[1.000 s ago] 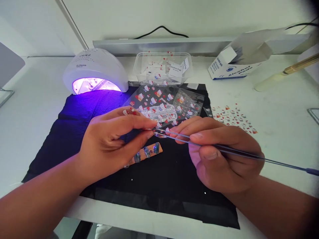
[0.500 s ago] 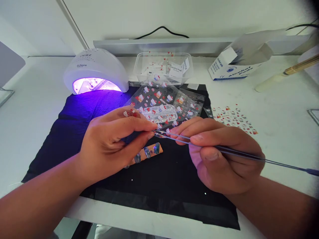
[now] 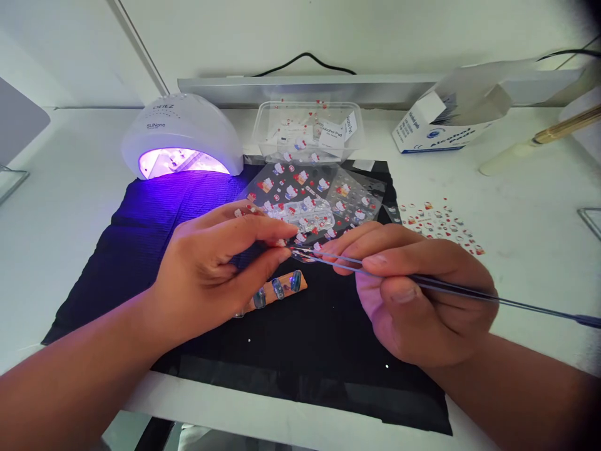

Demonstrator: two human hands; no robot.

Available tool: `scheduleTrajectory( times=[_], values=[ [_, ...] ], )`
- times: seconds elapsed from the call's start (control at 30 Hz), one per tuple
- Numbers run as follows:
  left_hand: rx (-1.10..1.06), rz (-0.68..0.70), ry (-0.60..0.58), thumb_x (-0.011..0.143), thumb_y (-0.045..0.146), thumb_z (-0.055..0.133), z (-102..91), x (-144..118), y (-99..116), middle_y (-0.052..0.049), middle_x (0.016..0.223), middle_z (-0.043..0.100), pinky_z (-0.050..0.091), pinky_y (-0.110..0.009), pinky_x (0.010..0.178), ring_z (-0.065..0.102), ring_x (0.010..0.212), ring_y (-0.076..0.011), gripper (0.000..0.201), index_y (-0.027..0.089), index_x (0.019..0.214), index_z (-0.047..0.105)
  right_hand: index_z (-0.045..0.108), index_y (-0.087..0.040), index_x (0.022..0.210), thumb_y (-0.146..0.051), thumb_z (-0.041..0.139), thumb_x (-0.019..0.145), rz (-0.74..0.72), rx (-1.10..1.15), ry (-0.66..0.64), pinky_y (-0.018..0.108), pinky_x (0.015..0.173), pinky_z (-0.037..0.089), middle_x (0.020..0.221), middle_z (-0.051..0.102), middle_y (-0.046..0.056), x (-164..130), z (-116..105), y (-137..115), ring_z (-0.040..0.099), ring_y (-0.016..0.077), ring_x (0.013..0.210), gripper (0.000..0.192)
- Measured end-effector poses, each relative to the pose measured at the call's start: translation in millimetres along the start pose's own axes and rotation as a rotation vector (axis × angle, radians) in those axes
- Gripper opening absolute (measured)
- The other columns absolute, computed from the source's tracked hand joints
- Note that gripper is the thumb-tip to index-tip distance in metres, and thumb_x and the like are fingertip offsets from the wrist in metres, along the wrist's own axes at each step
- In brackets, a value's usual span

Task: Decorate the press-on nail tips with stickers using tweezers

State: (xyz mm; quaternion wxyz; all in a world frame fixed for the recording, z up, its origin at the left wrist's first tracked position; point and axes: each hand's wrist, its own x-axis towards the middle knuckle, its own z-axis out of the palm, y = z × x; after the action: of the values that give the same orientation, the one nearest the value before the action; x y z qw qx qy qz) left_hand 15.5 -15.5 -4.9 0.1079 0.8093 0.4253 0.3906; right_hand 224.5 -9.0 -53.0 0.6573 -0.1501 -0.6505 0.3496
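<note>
Two hands mid-frame: right hand (image 3: 427, 288) pinches tweezers (image 3: 448, 287), prongs slightly apart; left hand (image 3: 211, 257), thumb to forefinger, apparently grips the sticker sheet (image 3: 300, 177), centre frame; step looks like peeling a sticker; next calls for steady tips, taut sheet.

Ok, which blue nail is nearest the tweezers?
The nail at the right end of the tan strip; the other nails lie further left, nearer the left hand.

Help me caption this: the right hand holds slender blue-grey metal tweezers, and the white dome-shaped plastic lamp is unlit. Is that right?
Not quite: the white dome-shaped plastic lamp is lit, glowing violet, as the head view shows. The right hand does hold the tweezers.
</note>
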Motion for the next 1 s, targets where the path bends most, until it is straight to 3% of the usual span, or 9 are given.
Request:
scheduleTrajectory(
  times=[0.1,0.43,1.0],
  values=[
    [0.049,-0.005,-0.018,0.082,0.012,0.073,-0.3,0.2,0.4,0.001,0.084,0.074,0.057,-0.022,0.064,0.066,0.071,-0.0115,0.024,0.021,0.104,0.073,0.073,-0.018,0.107,-0.015,0.062,0.089,0.003,-0.023,0.001,0.047,0.069,0.061,0.081,0.073,0.007,-0.2,0.3,-0.6,0.072,0.0258,0.079,0.022],
    [0.050,0.003,-0.008,0.082,0.010,0.073,0.3,-0.7,1.5,0.001,0.086,0.075,0.057,-0.020,0.067,0.068,0.074,-0.0109,0.016,0.019,0.096,0.075,0.074,-0.012,0.105,-0.012,0.061,0.088,-0.010,-0.023,-0.018,0.046,0.068,0.060,0.084,0.073,0.010,1.5,0.2,-1.6,0.071,0.0251,0.079,0.021],
    [0.045,0.003,-0.021,0.082,0.010,0.072,0.1,0.1,0.6,0.001,0.085,0.075,0.057,-0.020,0.067,0.068,0.073,-0.0110,0.015,0.019,0.094,0.074,0.073,-0.018,0.107,-0.014,0.060,0.089,0.015,-0.040,-0.036,0.046,0.068,0.061,0.084,0.073,0.008,0.6,-1.1,-0.8,0.071,0.0249,0.078,0.022]
  ],
)
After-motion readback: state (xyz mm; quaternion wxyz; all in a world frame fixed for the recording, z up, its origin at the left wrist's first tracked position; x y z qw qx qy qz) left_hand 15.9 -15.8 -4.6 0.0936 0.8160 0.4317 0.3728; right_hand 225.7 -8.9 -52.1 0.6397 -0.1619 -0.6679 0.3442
